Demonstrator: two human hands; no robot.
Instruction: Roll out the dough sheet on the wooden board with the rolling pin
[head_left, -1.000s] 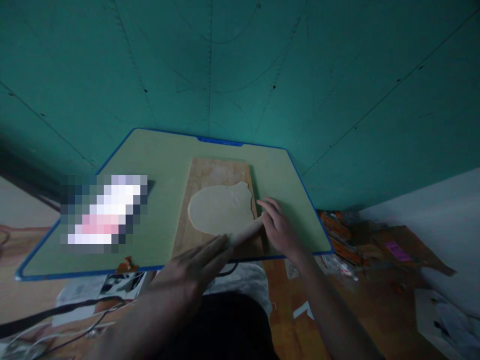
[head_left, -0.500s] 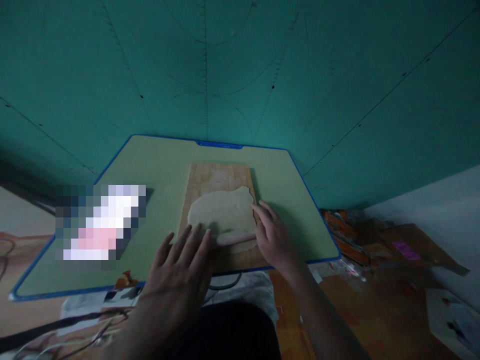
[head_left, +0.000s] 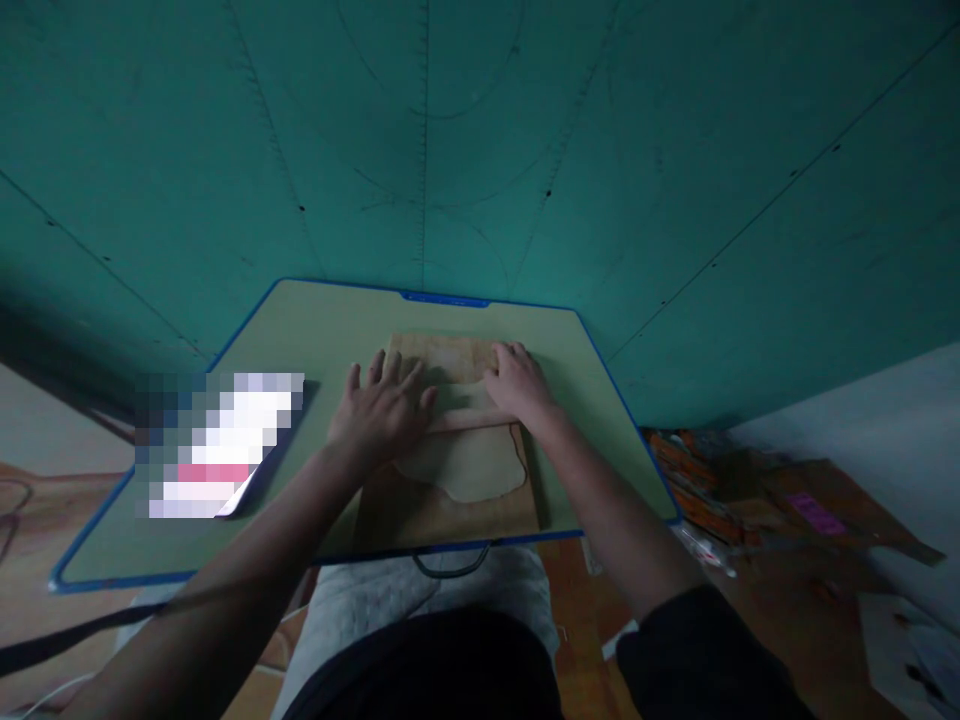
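Position: dough sheet [head_left: 465,467] lies flat on wooden board [head_left: 450,516], which rests on the surface [head_left: 337,310]. Rolling pin [head_left: 472,420] lies crosswise on the dough sheet, w/ dough visible on both the near and far sides of it.

L hand [head_left: 381,412]: palm down at L end of rolling pin, fingers spread wide & pointing away from the body; thumb near the dough. R hand [head_left: 519,378]: over R end of rolling pin, fingers bent, set narrower than L; fingertips near far R part of board. Whether the R fingers close on anything: can't tell. Both pin ends are hidden by the hands, so exact contact pts. are unclear.

Handling (est.): dough sheet appears thin, soft & limp; wt. prob. low. Likely to stretch, wrinkle or tear if pinched at one edge; possible tack to board or pin, degree n/a by eye. Support from below w/ both palms, or drape over pin; avoid a single-pt. grip at the uneven R edge. Rolling pin appears slim, stiff & light; take near both ends, palms flat, w/ equal press. L vs. R. Uneven press. may give uneven thickness.
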